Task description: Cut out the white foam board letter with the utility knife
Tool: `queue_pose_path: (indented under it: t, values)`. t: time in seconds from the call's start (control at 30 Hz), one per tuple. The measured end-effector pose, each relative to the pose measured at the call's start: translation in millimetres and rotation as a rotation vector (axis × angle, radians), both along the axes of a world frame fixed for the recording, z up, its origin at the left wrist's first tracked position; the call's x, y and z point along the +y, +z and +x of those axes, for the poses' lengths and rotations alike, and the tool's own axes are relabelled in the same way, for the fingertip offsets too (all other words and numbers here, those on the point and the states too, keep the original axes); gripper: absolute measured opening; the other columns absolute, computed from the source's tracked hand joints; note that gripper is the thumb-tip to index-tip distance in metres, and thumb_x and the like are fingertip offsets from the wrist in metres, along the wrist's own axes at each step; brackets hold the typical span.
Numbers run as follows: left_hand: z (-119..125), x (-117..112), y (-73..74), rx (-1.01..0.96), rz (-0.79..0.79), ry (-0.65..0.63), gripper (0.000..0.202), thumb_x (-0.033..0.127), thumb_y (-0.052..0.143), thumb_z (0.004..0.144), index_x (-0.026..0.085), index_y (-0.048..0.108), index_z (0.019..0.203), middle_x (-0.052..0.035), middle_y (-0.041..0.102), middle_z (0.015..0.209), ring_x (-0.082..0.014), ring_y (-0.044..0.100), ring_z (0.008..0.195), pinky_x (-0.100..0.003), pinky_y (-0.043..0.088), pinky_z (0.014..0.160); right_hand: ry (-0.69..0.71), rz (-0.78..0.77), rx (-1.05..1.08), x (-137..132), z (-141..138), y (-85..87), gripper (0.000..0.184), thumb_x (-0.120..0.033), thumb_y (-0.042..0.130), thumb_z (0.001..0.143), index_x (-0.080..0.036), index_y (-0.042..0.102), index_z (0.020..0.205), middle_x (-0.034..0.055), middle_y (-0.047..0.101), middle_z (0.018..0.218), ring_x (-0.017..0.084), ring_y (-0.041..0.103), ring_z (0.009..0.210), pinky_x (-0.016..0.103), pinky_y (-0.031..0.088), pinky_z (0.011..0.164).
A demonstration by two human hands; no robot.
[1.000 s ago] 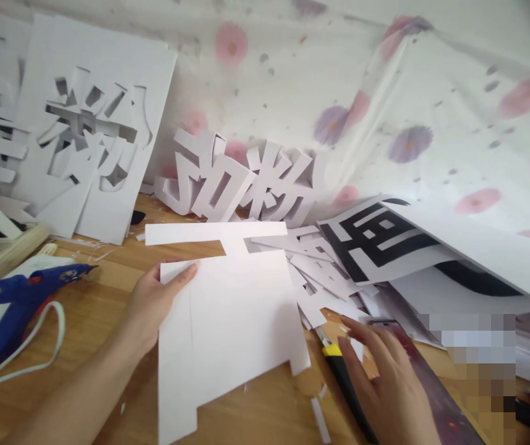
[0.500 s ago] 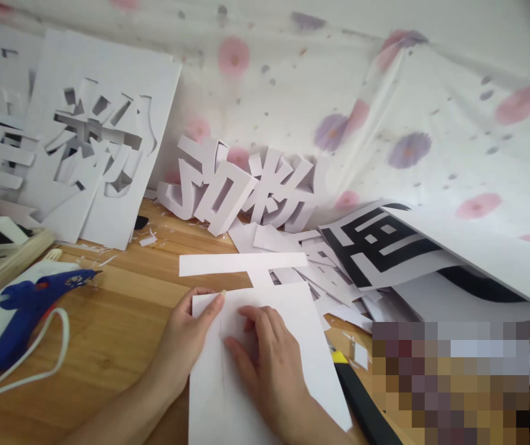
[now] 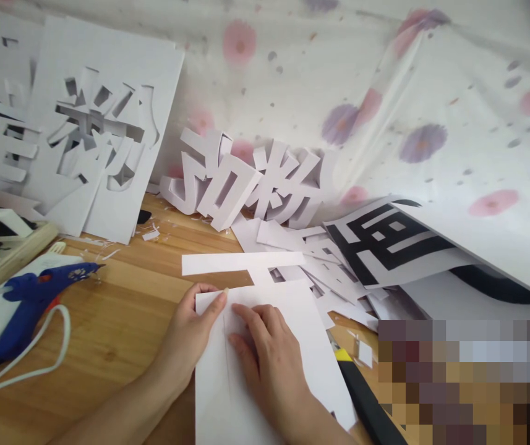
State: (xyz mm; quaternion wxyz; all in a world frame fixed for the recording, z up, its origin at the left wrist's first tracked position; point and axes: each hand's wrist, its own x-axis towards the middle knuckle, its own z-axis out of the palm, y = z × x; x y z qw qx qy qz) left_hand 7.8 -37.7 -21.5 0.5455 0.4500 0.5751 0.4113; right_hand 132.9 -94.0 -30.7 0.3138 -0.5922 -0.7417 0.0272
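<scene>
My left hand (image 3: 200, 324) grips the left edge of a white sheet (image 3: 311, 346), thumb on top and fingers curled behind it. My right hand (image 3: 269, 352) lies on the sheet's face with bent fingers, thumb and index finger apart and nothing visible between them. A thin straight line runs down the sheet between the two hands. Just beyond its top edge lies a flat white cut-out strip (image 3: 218, 264) with a stem that the sheet partly covers. To the right of the sheet rests a black and yellow utility knife (image 3: 362, 395), partly hidden.
A blue glue gun (image 3: 28, 315) with a white cable lies at left. White boards with cut-out characters (image 3: 153, 80) lean behind, beside raised paper characters (image 3: 232, 191). Scraps (image 3: 334, 272) and a black-printed sheet (image 3: 394, 247) are at right. A pixelated patch covers the lower right.
My right hand's index finger has stretched forward and left along the line on the sheet. My left hand keeps its grip. The camera view has shifted slightly.
</scene>
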Motion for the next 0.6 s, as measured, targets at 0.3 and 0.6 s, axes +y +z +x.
queue_pose_path:
  t: [0.3, 0.6]
  values:
    - [-0.5, -2.1, -0.1, 0.058, 0.096, -0.021, 0.035, 0.051, 0.062, 0.069, 0.021, 0.051, 0.082, 0.0008, 0.060, 0.074, -0.0165, 0.054, 0.065, -0.025, 0.041, 0.060, 0.013, -0.128, -0.020, 3.6, 2.0, 13.9, 0.019, -0.023, 0.054, 0.080, -0.018, 0.051, 0.098, 0.0050, 0.057, 0.085, 0.020, 0.054, 0.077, 0.034, 0.047, 0.061]
    - [3.8, -4.9, -3.6, 0.078, 0.082, -0.064, 0.031, 0.049, 0.058, 0.071, 0.021, 0.050, 0.082, 0.0007, 0.057, 0.073, -0.0179, 0.054, 0.068, -0.026, 0.041, 0.061, -0.044, -0.181, -0.102, 14.3, 0.2, 16.1, 0.013, -0.030, 0.053, 0.079, -0.020, 0.045, 0.079, 0.0011, 0.056, 0.074, 0.018, 0.055, 0.067, 0.031, 0.042, 0.055]
